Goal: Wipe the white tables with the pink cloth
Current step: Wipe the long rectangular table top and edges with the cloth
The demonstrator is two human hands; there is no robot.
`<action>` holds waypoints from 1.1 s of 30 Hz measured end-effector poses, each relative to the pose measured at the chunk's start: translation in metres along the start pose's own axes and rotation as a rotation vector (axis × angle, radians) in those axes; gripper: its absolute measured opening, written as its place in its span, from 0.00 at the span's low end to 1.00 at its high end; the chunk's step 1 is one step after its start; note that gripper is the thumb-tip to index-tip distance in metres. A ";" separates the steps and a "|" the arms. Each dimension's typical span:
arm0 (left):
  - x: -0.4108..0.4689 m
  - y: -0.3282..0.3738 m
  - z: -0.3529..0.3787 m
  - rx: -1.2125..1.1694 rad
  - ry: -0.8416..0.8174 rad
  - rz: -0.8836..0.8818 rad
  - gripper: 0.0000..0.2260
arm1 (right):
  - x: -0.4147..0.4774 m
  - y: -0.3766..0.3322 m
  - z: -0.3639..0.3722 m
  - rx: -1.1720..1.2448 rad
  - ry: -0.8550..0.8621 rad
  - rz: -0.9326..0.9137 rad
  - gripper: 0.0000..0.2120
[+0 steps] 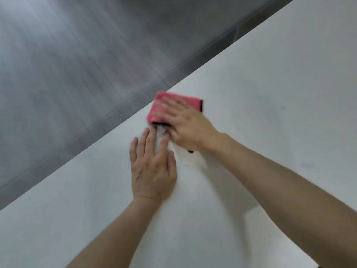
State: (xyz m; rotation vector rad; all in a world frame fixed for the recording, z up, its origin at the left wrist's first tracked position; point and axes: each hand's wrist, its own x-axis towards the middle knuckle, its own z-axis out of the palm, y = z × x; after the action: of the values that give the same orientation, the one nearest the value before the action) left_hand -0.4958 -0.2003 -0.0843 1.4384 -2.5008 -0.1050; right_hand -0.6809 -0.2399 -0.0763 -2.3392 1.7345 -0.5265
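A folded pink cloth (190,102) with a dark edge lies on the white table (270,93) close to its far edge. My right hand (183,124) presses flat on the cloth with straight fingers, blurred by motion. My left hand (152,167) rests flat on the table just in front of the cloth, fingers straight and spread. Dark smudges (162,131) show on the table between the two hands, and a small dark mark (190,151) sits under my right wrist.
The table's far edge runs diagonally from lower left to upper right. Beyond it is grey plank flooring (77,64). A faint smear (307,165) marks the table to the right of my right forearm.
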 end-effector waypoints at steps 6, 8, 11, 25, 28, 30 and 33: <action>0.000 -0.001 0.002 -0.003 0.011 0.004 0.23 | -0.066 0.139 -0.074 -0.181 0.078 0.648 0.26; 0.000 -0.002 0.002 0.008 -0.005 0.000 0.24 | -0.083 0.139 -0.079 -0.208 0.150 0.908 0.28; 0.000 -0.002 0.000 -0.004 -0.024 -0.011 0.24 | -0.095 0.048 -0.041 -0.175 0.192 0.663 0.26; -0.010 0.005 0.003 0.053 0.129 0.118 0.15 | -0.247 0.072 -0.081 -0.183 0.137 0.832 0.27; -0.023 0.033 -0.002 -0.042 0.154 0.075 0.15 | -0.263 -0.031 -0.035 -0.141 0.161 0.536 0.26; -0.036 0.067 -0.001 -0.131 0.125 0.098 0.15 | -0.297 -0.076 -0.019 -0.072 0.035 0.272 0.25; -0.048 0.125 0.005 -0.206 0.053 0.206 0.14 | -0.342 -0.032 -0.045 -0.060 -0.053 0.107 0.24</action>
State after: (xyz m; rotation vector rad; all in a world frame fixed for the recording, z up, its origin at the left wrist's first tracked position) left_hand -0.5786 -0.0958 -0.0741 1.0840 -2.4942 -0.2730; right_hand -0.7577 0.0982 -0.0830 -2.2619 1.8626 -0.3974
